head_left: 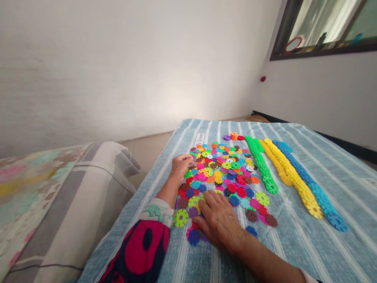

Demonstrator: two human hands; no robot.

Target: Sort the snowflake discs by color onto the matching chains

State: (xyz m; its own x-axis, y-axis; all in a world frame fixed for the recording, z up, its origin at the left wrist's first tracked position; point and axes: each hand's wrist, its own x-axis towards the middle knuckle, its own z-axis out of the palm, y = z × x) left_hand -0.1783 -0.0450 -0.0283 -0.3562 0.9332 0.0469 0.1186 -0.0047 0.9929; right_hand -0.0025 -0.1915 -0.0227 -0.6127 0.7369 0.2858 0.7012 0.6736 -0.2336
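A pile of small colourful plastic snowflake discs (224, 173) is spread on a blue striped cloth (309, 251). My left hand (180, 166) rests at the pile's left edge with its fingers curled onto the discs; what they hold, if anything, is hidden. My right hand (219, 224) lies flat, fingers stretched out, on the discs at the pile's near edge. To the right lie three long rows of joined discs: a green row (261, 165), a yellow row (291, 177) and a blue row (315, 192).
A folded grey and white blanket (88, 204) and a flowered cover (26, 184) lie at the left. A white wall stands behind, with bare floor (147, 147) before it. A dark-framed window (324, 27) sits at the upper right.
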